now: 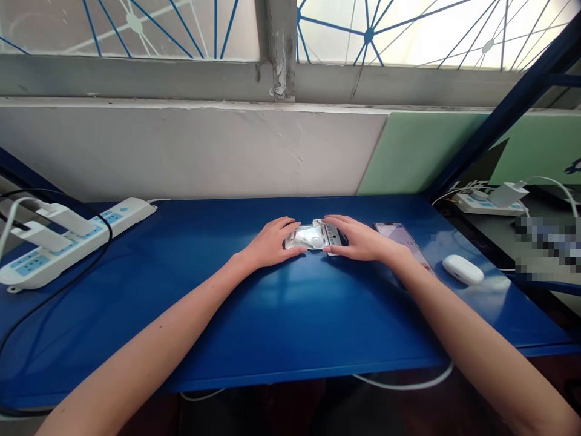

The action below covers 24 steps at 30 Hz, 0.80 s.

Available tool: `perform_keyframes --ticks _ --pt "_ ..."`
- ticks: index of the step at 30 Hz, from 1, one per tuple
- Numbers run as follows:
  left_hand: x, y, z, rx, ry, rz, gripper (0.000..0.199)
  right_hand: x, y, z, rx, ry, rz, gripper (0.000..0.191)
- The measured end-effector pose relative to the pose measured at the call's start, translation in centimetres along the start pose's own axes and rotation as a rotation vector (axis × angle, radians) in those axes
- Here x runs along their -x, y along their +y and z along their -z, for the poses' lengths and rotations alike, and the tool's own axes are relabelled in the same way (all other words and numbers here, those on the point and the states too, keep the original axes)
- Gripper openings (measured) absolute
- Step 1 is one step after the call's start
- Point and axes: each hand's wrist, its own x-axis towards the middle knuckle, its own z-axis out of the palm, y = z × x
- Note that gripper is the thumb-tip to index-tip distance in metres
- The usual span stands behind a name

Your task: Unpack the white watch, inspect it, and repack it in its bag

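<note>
A small clear-fronted plastic packet [311, 237] lies flat or almost flat at the middle of the blue desk. Something whitish shows inside it, and its right part carries dark and white printing too small to read. My left hand [273, 243] grips the left end, fingers along the far edge and thumb along the near one. At the right end my right hand [358, 238] holds it the same way, covering part of the print. Just right of that hand is a phone [403, 239], partly hidden by my forearm.
The blue desk [281, 327] meets a wall at the back. A white power strip [122, 212] with plugged-in chargers and a black cable [86, 272] occupies the left. On the right sit a white earbud case [463, 269] and, beyond the blue frame bar [490, 121], another power strip [490, 204].
</note>
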Motion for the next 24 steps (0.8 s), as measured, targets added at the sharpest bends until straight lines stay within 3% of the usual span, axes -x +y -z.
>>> perform_keyframes --ticks 4,9,24 --pt "-0.1 -0.3 0.4 -0.015 -0.044 -0.005 0.078 0.0 0.3 -0.2 0.025 -0.081 -0.017 0.085" --pt "-0.2 -1.3 0.9 -0.056 -0.084 -0.070 0.074 -0.2 0.6 -0.5 0.025 -0.087 -0.016 0.087" --pt "-0.1 -1.4 0.5 -0.034 -0.002 -0.053 0.078 -0.2 0.7 -0.7 0.023 -0.101 -0.059 0.092"
